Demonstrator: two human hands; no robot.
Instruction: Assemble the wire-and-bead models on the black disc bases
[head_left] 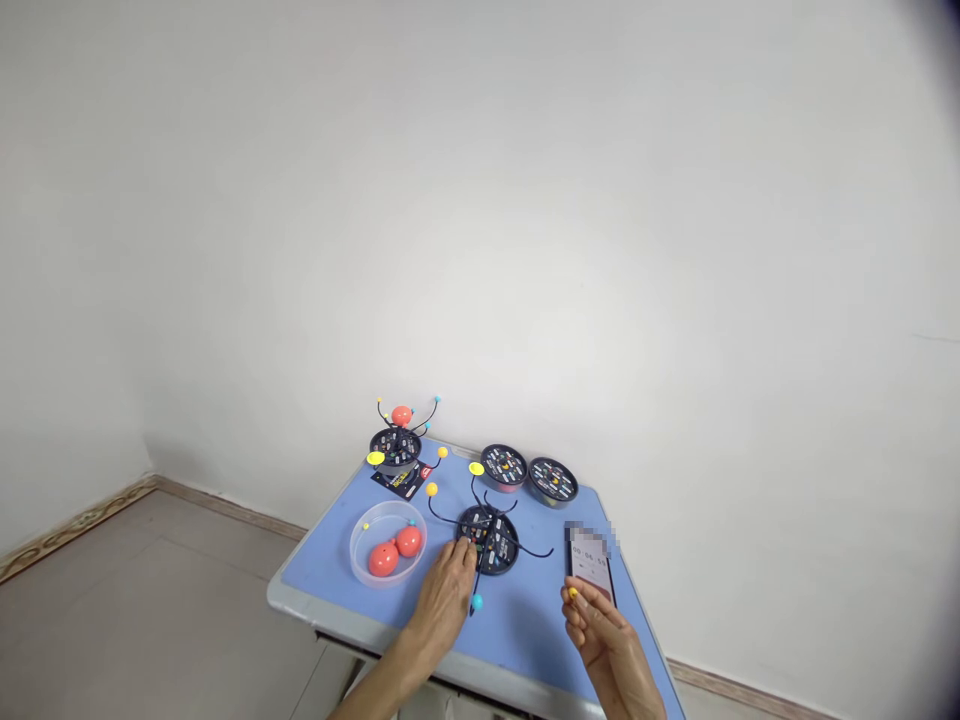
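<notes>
On the blue worktop (322,552), a clear round tub (360,568) is placed at the left, uncovered. Two red balls (383,559) are held inside it, side by side, and a yellow bead (366,526) and a blue bead (412,523) are seen toward its rear wall. Farther back, two round tubs (553,482) are stood close beside each other, each topped by a dark printed disc; a reddish tint is shown below the left one's top, but their contents cannot be made out.

Near the middle of the worktop, a black printed base (502,557) is laid, with curved black rods (535,552) spread from its centre. Some rods are tipped with coloured pieces, among them an orange ball (431,489) and a blue ball (478,602). Its left edge is met by the fingers of the left hand (448,578); whether it is gripped cannot be told. A small yellow ball (573,593) is pinched between thumb and fingertips of the right hand (607,645), in front of a phone (589,560). At the rear left, a similar model (395,447) is stood by a printed card (405,484).
</notes>
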